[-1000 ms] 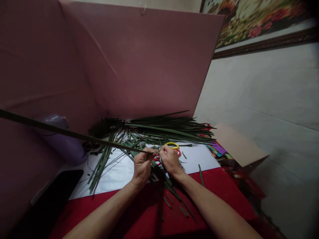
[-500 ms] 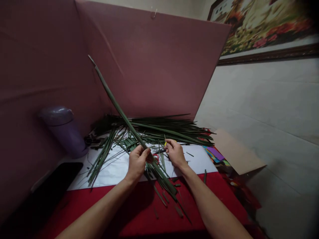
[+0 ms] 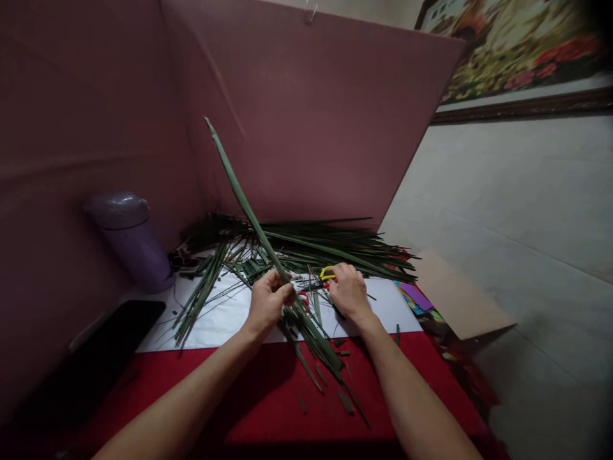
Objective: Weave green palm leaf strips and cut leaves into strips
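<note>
My left hand pinches a long green leaf bundle, whose stem rises to the upper left and whose split ends hang over the red cloth. To its right, my right hand has its fingers at the yellow-handled scissors, with the dark blades pointing left toward the bundle. Red handles show just behind the bundle, beside my left hand. Cut leaf strips lie on the white sheet, left of my left hand.
A pile of long leaves stretches along the back. On the left stand a purple tumbler and a black flat object. Leaf scraps dot the red cloth. Coloured paper and a brown board are at the right.
The view has shifted slightly. The leaf stem stands a little steeper, and its top has moved right. My right hand has moved slightly right, and the yellow scissor handles show more fully beside its fingers.
</note>
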{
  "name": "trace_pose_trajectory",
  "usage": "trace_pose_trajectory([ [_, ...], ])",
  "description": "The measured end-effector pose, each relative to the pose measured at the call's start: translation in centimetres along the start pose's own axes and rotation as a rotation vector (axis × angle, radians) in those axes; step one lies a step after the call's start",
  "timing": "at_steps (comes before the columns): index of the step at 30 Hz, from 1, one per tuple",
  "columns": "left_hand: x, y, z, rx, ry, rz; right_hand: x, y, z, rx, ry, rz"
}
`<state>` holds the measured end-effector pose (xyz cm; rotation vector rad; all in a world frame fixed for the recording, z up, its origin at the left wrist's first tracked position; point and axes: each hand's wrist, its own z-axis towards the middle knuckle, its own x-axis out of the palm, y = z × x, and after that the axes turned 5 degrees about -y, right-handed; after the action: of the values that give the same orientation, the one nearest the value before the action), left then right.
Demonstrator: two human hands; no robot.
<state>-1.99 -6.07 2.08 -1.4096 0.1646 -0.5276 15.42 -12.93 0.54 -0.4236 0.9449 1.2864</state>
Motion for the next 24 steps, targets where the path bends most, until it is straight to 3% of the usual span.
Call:
trace_pose_trajectory([
  [4, -0.5, -0.1, 0.5, 0.039, -0.055, -0.012, 0.0, 1.5, -0.4, -0.258, 0.181, 0.236],
  [7, -0.7, -0.2, 0.6, 0.047, -0.072, -0.011, 0.3, 2.5, -1.1, -0.35, 0.307, 0.287],
  [13, -0.6, -0.3, 0.5, 0.028, -0.095, -0.041, 0.3, 3.5, -1.7, -0.361, 0.297, 0.287],
  [17, -0.9, -0.5, 0.7, 0.034, -0.113, -0.033, -0.1, 3.9, -1.7, -0.35, 0.361, 0.266],
  [24, -1.2, 0.0, 1.0, 0.013, -0.113, -0.03, -1.0, 4.2, -1.7, -0.312, 0.372, -0.027],
])
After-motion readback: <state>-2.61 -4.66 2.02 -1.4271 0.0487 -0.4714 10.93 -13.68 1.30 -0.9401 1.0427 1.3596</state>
